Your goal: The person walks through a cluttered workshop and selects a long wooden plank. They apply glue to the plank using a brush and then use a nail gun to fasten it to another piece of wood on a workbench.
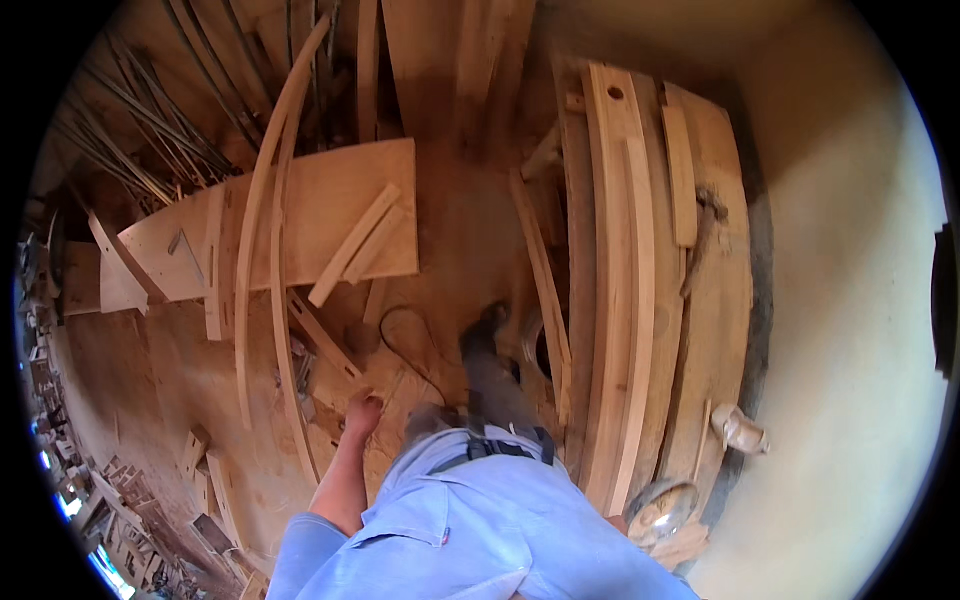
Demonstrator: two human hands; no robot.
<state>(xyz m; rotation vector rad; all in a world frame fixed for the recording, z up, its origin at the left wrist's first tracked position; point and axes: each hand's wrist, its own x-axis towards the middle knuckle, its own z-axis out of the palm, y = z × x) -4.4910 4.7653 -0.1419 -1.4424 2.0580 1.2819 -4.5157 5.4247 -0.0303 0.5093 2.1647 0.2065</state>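
Observation:
My left hand (363, 412) hangs beside my body with its fingers curled in, and nothing shows in it. It is nearest to a wooden strip (325, 337) that slants down from a wide board. Only a sliver of my right hand (617, 522) shows past my shirt, at the near end of a long wooden beam (607, 300) on the bench. Its fingers are hidden, so I cannot make out a grip. Close by that hand stands a round, shiny bowl-like object (662, 512).
A hammer-like tool (703, 240) and a pale cylindrical container (740, 430) lie on the right-hand bench (730, 300). Long curved strips (258, 200) lean across a wide board (385, 165) at left. Thin rods (150, 160) stand behind. A looped cord (395, 345) lies on the floor.

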